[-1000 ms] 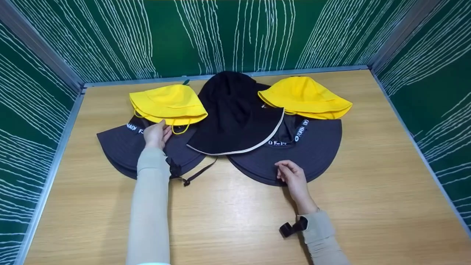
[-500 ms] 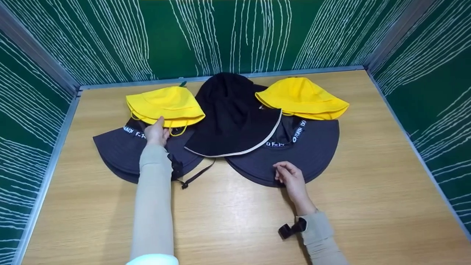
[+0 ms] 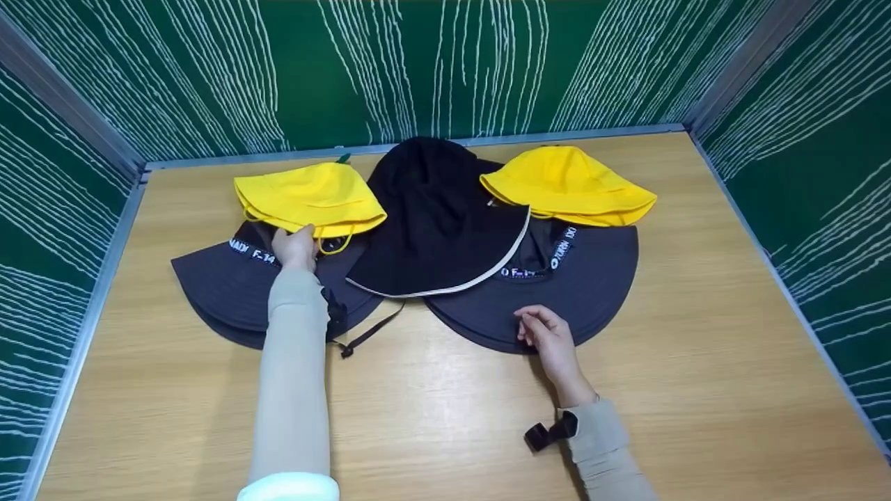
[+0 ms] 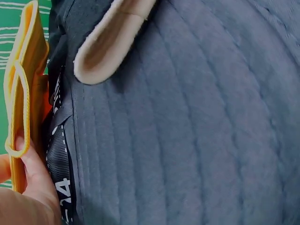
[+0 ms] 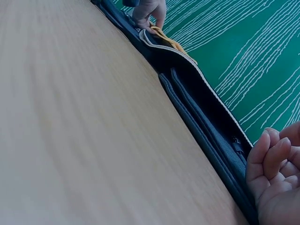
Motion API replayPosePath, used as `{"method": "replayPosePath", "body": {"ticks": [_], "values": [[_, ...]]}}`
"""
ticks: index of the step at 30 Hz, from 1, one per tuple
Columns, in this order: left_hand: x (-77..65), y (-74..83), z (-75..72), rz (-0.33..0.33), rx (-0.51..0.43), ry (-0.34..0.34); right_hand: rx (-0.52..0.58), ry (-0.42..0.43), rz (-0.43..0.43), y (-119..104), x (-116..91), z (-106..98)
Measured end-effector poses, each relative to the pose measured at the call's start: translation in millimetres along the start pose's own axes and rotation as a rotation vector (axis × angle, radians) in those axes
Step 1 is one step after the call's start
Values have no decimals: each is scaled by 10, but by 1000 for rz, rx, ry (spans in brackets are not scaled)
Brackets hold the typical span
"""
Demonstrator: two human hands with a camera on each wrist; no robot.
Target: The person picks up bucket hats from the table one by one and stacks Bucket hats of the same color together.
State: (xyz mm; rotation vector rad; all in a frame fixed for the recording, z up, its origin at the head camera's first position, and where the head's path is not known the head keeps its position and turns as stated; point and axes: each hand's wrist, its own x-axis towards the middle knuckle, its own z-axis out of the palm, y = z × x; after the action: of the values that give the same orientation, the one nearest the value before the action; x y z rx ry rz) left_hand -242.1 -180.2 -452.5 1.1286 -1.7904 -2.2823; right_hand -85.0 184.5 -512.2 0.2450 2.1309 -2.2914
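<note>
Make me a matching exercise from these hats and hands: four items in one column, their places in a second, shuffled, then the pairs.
1. left yellow hat
2. black hat
3. right hand
4. right yellow hat

A. at the near brim of the right grey hat
B. in the middle, brim edged in cream
C. on top of the right grey hat's far side
D. touched at its brim by the left hand

Pairs: 1-D, 2-B, 3-A, 4-C

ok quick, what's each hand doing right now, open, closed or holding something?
Left hand: pinches the brim of the left yellow hat.
Right hand: fingers loosely curled at the edge of the right grey hat, gripping nothing visible.
</note>
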Motion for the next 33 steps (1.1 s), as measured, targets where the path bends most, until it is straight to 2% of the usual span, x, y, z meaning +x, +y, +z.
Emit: {"method": "replayPosePath", "body": {"ticks": [6,16,20,24,27,33], "values": [[-27,23,7,34,-27,26,-6,-2,7,4,2,-2],[-168,221,101,211,-150,32,-20,17,25,5,4,-28],[-320,318,143,281,-210,-2,-22,17,16,2,10,-35],[-514,322,180,365,-313,-46,-29,13,13,-2,16,-26],[-688,266,193,396,-357,-78,-21,18,18,-3,21,-13],[-1070,49,160,395,-429,-145,1,26,15,-11,20,3]]}}
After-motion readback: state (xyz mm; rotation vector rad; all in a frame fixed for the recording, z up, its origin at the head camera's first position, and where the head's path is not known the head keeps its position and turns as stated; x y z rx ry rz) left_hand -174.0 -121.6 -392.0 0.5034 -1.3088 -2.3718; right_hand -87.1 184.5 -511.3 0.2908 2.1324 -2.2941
